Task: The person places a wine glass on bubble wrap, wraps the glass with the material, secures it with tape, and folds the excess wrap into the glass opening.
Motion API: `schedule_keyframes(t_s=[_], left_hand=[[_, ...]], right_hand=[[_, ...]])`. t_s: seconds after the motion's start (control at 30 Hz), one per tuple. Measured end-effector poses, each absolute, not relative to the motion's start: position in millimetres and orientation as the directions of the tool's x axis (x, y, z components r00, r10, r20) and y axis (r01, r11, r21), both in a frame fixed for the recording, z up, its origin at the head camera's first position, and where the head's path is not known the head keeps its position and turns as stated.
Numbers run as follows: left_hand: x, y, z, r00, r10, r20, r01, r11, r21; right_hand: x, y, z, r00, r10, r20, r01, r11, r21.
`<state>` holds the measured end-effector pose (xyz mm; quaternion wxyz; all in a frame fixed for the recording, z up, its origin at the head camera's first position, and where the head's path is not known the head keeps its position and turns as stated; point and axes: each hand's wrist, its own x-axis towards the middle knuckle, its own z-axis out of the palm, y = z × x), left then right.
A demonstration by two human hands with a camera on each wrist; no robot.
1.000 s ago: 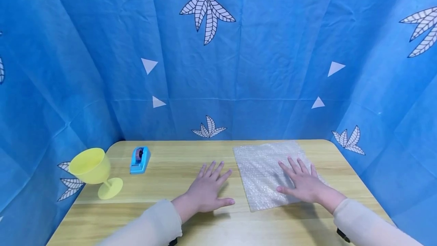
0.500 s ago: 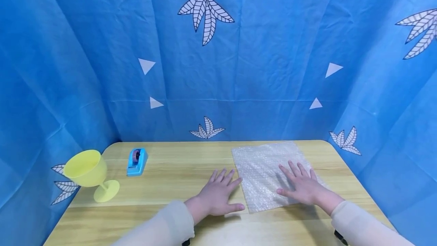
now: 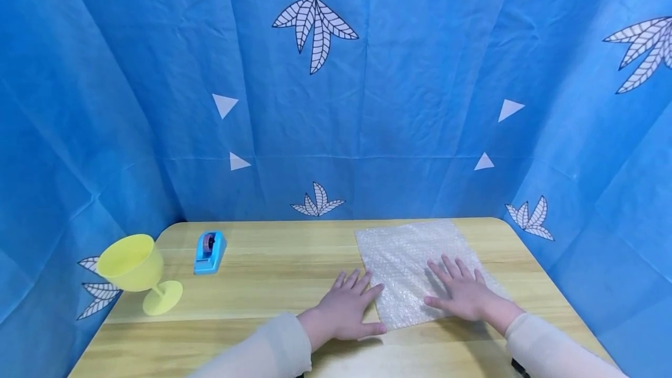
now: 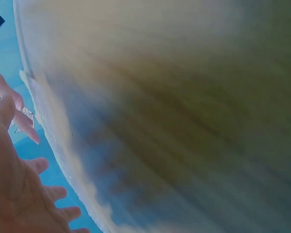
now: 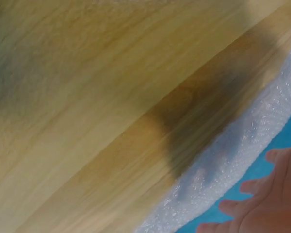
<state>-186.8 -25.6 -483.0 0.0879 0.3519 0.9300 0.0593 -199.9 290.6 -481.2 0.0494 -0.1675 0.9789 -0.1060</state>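
Observation:
A sheet of bubble wrap [image 3: 399, 255] lies flat on the right half of the wooden table. My right hand [image 3: 462, 293], fingers spread, is above its right part and casts a shadow on it. At the sheet's left edge is my left hand [image 3: 346, 308], also with spread fingers and holding nothing. In the left wrist view the left palm [image 4: 14, 189] shows at the lower left, apart from the table surface. The right wrist view has the right palm [image 5: 271, 199] at the lower right, with the bubble wrap [image 5: 223, 160] beyond it.
A yellow goblet [image 3: 131, 264] stands at the table's left side. Right of it sits a blue tape dispenser [image 3: 210, 252] with a roll of tape. Blue patterned curtains [image 3: 336, 104] enclose the wooden table [image 3: 262, 261] at the back and both sides.
My left hand has moved right and slightly nearer, from left of the bubble wrap to its left edge. The right hand has hardly moved. The whole view has shifted slightly.

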Motion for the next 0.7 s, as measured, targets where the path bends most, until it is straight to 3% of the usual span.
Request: schedule_keyframes(t_s=[0.47,0.7], left_hand=[[-181,-21,-495,-0.733,0.668,-0.128,0.651,0.744,0.152],[-182,-25,-489,-0.737,0.670,-0.093,0.655,0.741,0.148]], right_hand=[[-196,287,-482,-0.943,-0.293,-0.157,-0.251,0.937,-0.242],[-201,291,-490,-0.943,-0.309,-0.122,-0.271,0.928,-0.254]])
